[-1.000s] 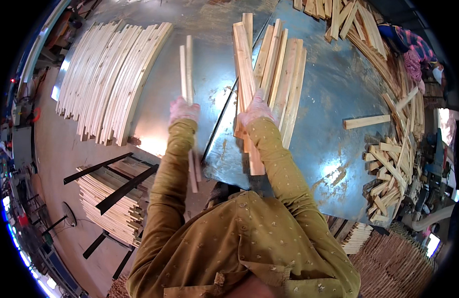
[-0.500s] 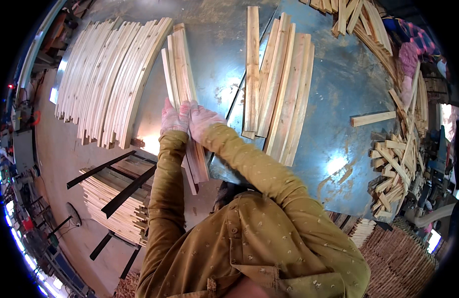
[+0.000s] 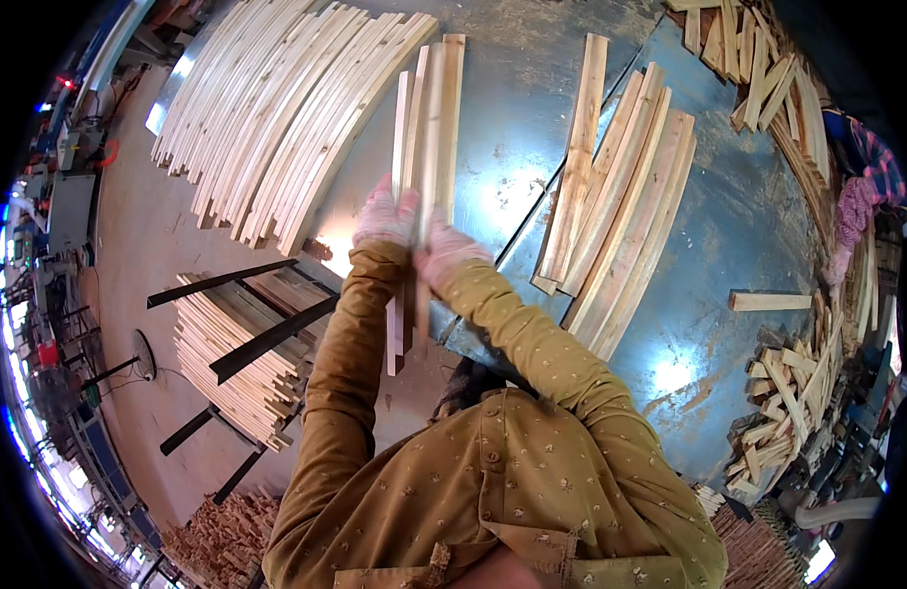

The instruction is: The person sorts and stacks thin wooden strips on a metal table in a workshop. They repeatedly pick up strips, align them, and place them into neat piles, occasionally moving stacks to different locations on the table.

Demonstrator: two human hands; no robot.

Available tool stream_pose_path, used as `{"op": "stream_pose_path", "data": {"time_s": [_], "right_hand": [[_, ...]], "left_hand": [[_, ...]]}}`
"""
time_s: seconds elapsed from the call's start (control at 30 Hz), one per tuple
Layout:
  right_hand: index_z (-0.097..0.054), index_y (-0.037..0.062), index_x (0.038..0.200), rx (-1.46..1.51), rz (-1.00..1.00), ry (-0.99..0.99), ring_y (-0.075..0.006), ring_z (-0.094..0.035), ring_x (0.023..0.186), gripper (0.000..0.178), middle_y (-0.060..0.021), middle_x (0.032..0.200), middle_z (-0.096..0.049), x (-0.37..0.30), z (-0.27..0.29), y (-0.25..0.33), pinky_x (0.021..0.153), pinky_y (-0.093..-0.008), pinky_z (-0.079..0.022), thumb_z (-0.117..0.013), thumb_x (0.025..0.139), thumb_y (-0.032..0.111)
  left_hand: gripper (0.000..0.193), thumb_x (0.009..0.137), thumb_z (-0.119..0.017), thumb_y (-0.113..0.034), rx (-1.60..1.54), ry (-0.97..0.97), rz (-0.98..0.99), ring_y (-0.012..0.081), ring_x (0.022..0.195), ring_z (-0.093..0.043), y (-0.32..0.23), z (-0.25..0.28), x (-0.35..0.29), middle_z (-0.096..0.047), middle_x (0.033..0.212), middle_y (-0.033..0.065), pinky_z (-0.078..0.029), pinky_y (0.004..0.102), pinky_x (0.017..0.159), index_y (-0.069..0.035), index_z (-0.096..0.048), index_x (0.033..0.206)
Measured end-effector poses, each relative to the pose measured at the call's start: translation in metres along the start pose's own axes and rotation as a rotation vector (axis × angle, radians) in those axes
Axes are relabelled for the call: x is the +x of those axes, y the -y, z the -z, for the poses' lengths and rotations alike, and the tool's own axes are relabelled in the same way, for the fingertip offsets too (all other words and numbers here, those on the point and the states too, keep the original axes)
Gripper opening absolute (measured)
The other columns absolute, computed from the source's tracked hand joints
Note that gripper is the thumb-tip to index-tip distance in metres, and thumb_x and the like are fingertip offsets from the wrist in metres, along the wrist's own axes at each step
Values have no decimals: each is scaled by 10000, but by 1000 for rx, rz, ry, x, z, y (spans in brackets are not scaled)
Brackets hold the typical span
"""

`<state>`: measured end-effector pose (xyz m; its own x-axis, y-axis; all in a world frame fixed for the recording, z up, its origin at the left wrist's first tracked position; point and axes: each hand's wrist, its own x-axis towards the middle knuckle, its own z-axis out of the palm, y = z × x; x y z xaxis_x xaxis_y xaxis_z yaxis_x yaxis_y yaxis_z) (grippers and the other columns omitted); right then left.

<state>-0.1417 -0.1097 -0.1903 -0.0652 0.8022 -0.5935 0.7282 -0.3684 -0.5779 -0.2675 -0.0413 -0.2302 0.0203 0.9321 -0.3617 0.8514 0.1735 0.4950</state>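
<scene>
A few long, pale wooden strips (image 3: 407,137) lie lengthwise between my hands, with their near ends over the front edge of the metal table (image 3: 507,118). My left hand (image 3: 384,216), in a pale glove, is closed round the left strips. My right hand (image 3: 448,253), gloved too and smeared by motion, grips a blurred wooden strip (image 3: 434,147) from its right side. One more strip (image 3: 454,98) rests just right of the blurred one. Further right lies a loose group of wider wooden strips (image 3: 630,211), apart from my hands.
A wide row of strips (image 3: 276,118) covers the table's left part. Below it, a black metal rack (image 3: 276,339) holds stacked strips. Short offcuts (image 3: 782,412) are piled at the right edge, near a single short piece (image 3: 770,301). Another person's arm (image 3: 851,226) is at far right.
The whole view has shifted, so the table's contents appear further right. The strips between my hands have spread apart, and one now blurs with my right hand's movement.
</scene>
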Motion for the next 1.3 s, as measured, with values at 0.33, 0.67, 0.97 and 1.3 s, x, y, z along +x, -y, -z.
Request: {"op": "stream_pose_path", "data": {"time_s": [0.33, 0.67, 0.97, 1.3], "right_hand": [[-384, 43, 1427, -153, 45, -314, -405, -416, 1294, 767, -254, 1492, -297, 10, -26, -19, 1054, -472, -389, -710, 813, 366], [-575, 64, 1301, -335, 232, -70, -286, -585, 1091, 471, -136, 1247, -578, 51, -12, 54, 922, -454, -511, -499, 922, 333], [-218, 25, 1512, -39, -489, -577, -367, -435, 1332, 762, -218, 1459, -409, -4, 95, -114, 1054, -447, -402, -587, 890, 265], [-302, 7, 1496, 31, -691, -872, -347, -318, 1425, 979, -240, 1525, -323, -101, 86, -197, 1137, -463, -323, -676, 804, 590]], "left_hand": [[916, 852, -632, -516, 410, -15, 113, 381, 1327, -458, -10, 26, 16, -421, 1467, 239, -417, 425, 1064, -60, -215, 1528], [977, 850, -548, -645, 741, -167, 51, 388, 1470, -183, 19, 63, 25, -178, 1595, 213, -142, 519, 1186, -88, -160, 1554], [694, 933, -597, -290, -177, -161, -700, 385, 1346, -420, -20, -27, -4, -390, 1480, 256, -365, 420, 1119, -5, -302, 1493], [563, 859, -692, -238, -339, 236, -175, 362, 1209, -568, -111, -136, -13, -583, 1301, 229, -435, 386, 1033, 11, -516, 1332]]}}
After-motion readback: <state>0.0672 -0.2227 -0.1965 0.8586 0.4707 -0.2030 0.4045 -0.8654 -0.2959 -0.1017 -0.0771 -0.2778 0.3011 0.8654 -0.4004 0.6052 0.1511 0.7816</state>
